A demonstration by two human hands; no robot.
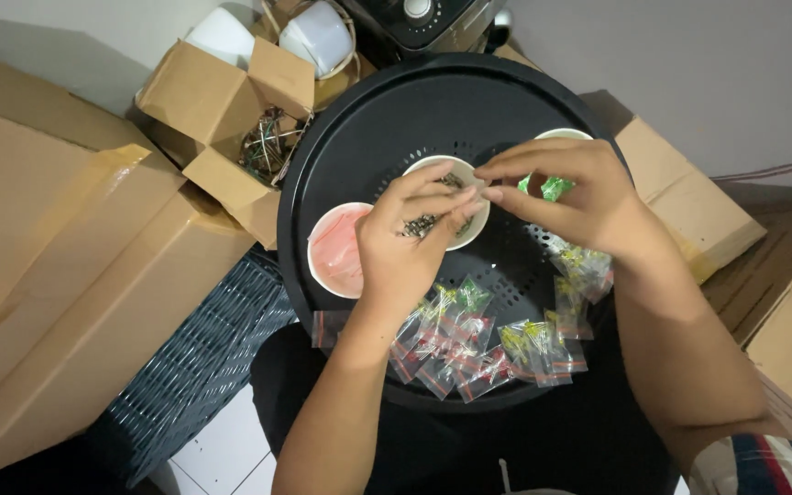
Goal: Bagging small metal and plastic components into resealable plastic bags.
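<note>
Big flattened brown cardboard boxes [57, 266] fill the nine o'clock side, and dead centre sits the round black perforated plastic tray [368, 119], carrying everything that matters. At eleven o'clock of the tray, a small open cardboard carton [208, 101] shows a tangle of wire-legged components inside. Down at seven o'clock, a dark woven basket [199, 362] peeks from under the tray. On the tray itself, three little white round cups: the one with pink pieces [334, 247] at nine o'clock, the middle cup with dark small parts [465, 234], and a cup with green pieces [556, 137] at two o'clock, mostly hidden. A scatter of small clear zip bags with red, yellow and green bits [478, 344] lies at six o'clock. The left hand [405, 243] hovers over the middle cup, its grip pinched on a bunch of thin dark parts [422, 224]. The right hand [579, 197] meets it fingertip to fingertip, pinching too, what it holds too tiny to tell.
</note>
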